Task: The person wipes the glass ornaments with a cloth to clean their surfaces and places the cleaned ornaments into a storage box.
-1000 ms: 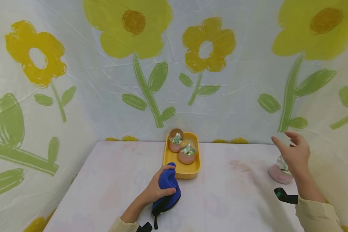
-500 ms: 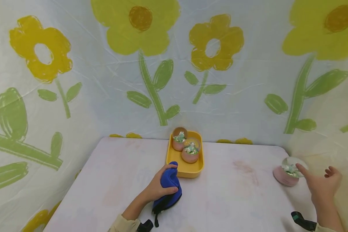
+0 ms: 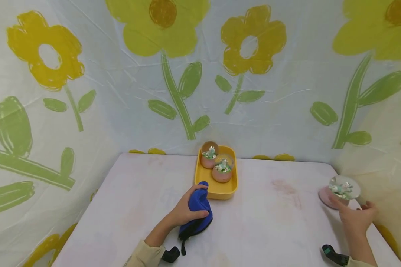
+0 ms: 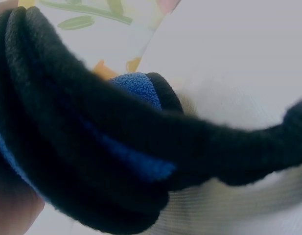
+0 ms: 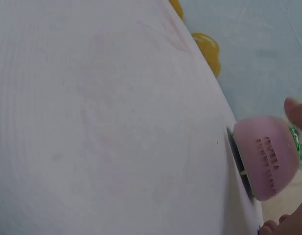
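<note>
My left hand (image 3: 186,210) grips a blue, fuzzy cloth item with black edging (image 3: 198,207), bunched between thumb and fingers near the tray's front end. A black strap hangs from its lower end; in the left wrist view its dark folds (image 4: 116,122) fill much of the picture. At the table's right side stands a snow globe (image 3: 343,187) with a pink base and small figures inside. My right hand (image 3: 355,218) is at its near side, thumb against or just before the base, other fingers spread to the right. The right wrist view shows the pink base (image 5: 266,156) between thumb and fingertips, the fingertips apart from it.
Two more snow globes, a rear one (image 3: 208,155) and a front one (image 3: 222,170), stand in a yellow tray (image 3: 217,194) at the table's back middle. A flower-printed curtain (image 3: 127,92) borders the white table (image 3: 270,222) behind and at the sides.
My right hand has come down from above the right-hand globe, swung right, and closed in on its near side. My left hand keeps its hold on the blue cloth item. The head view has shifted slightly.
</note>
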A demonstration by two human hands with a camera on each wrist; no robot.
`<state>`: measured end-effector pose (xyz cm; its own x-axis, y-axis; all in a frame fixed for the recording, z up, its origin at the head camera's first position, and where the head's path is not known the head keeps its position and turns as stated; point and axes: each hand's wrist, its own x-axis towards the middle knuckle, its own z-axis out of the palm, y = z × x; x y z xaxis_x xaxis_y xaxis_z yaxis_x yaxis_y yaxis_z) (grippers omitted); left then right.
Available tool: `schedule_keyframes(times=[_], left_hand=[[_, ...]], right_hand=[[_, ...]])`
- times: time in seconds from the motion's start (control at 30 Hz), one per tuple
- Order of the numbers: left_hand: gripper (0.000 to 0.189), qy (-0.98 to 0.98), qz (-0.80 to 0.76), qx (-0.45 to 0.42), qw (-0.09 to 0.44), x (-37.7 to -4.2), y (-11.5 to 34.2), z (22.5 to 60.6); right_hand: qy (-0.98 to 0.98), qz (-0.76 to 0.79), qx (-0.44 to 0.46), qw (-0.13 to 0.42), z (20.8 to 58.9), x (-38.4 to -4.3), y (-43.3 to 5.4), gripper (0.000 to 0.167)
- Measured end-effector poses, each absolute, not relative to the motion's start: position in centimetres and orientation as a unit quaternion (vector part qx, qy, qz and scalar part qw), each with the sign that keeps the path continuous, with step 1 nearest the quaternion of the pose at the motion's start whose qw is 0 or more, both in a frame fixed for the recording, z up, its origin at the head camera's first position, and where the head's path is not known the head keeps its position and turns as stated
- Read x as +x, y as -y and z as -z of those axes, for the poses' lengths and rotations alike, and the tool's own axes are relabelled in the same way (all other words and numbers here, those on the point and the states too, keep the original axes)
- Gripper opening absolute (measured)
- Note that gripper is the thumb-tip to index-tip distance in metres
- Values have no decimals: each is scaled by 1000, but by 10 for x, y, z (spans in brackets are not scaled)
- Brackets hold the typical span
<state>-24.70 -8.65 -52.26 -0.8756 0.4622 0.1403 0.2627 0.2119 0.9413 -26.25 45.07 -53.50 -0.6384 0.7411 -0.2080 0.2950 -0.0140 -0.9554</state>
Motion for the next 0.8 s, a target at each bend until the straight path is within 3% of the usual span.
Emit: schedule_keyframes(times=[0.3, 0.8], left_hand=[[69, -776, -581, 228, 92, -244, 82, 521], [70, -776, -577, 232, 103, -242, 82, 520]], right_hand=[[727, -561, -361, 162, 544, -269, -451, 116], [746, -530, -360, 179, 552, -284, -450, 112]])
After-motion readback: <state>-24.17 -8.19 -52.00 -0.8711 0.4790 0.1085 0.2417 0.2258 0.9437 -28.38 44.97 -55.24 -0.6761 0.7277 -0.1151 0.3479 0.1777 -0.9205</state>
